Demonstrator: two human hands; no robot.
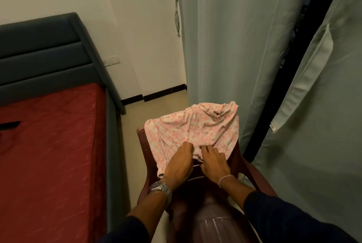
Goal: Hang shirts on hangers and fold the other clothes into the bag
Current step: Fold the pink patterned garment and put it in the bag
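Head view looks down on a pink-patterned white garment (193,131) draped over the back of a dark red plastic chair (242,166). Both hands sit close together at the garment's near edge. The left hand (179,164), with a metal wristwatch (160,189) on its wrist, has its fingers curled into the cloth. The right hand (214,161), with a thin bracelet (225,179) on its wrist, pinches the fabric just beside it. A bed with a red cover (49,144) stands to the left, and pale green curtains (235,46) hang behind the chair.
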